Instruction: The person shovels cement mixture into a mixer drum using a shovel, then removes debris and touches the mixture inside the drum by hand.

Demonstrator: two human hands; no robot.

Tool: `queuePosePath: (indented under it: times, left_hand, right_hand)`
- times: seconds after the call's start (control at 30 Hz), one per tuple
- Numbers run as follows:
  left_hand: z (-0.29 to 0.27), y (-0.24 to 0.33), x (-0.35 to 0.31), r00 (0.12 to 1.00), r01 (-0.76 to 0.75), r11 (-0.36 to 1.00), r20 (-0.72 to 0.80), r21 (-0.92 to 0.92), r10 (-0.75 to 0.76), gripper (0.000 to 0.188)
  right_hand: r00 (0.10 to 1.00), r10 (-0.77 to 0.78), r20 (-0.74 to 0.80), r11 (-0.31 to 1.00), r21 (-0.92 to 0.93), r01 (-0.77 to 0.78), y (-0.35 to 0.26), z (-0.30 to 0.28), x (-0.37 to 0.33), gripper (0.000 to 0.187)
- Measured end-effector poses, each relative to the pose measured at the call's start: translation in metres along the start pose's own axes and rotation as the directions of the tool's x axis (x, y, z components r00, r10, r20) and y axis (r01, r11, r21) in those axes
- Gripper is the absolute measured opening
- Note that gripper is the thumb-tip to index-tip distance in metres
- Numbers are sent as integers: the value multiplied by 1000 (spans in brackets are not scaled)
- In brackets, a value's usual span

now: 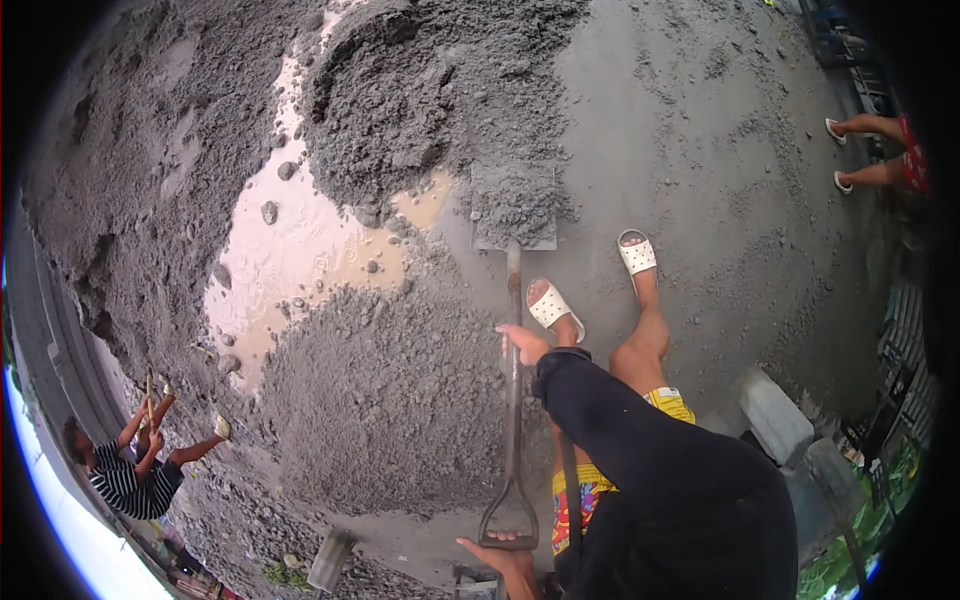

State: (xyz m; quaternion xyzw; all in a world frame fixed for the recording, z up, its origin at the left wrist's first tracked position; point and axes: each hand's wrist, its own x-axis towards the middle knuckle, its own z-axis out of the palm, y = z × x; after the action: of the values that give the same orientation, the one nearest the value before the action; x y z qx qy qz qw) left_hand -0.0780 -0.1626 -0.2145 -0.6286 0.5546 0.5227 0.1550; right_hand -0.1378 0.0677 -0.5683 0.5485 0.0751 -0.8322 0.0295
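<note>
I hold a long-handled shovel [515, 420] by its two ends of grip. My left hand [508, 563] is closed round the D-shaped handle [510, 541] near the lower edge. Farther up, my right hand [526, 345], at the end of a black sleeve, grips the shaft. The shovel's flat blade [545, 243] lies low at the ground, loaded with wet grey mix [515, 205]. The blade's far part meets a grey heap [400, 110]. My feet, in white sandals [549, 304], stand just right of the shovel.
Murky water [290, 240] pools between the grey heaps at left. A nearer mound [390, 400] lies beside the shaft. Another person [135, 475] holds a stick-like handle at far left; a third person's legs [875, 150] show at upper right. Grey blocks [775, 415] stand at lower right.
</note>
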Motion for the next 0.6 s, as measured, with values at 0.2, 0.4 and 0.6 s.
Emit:
queuePosePath:
  times: [0.2,0.4,0.6]
  left_hand:
    - [-28,-15,15,969,-182,972,-141,148,203,60]
    - [-49,32,39,949,-306,905,169,296,266,56]
    - [53,24,-25,770,-526,750,598,401,220,55]
  right_hand:
    - [987,138,-88,990,26,-136,10,0,-6,15]
    - [995,57,78,934,349,-80,18,11,-116,16]
    - [998,1,64,723,689,-45,29,1,-246,14]
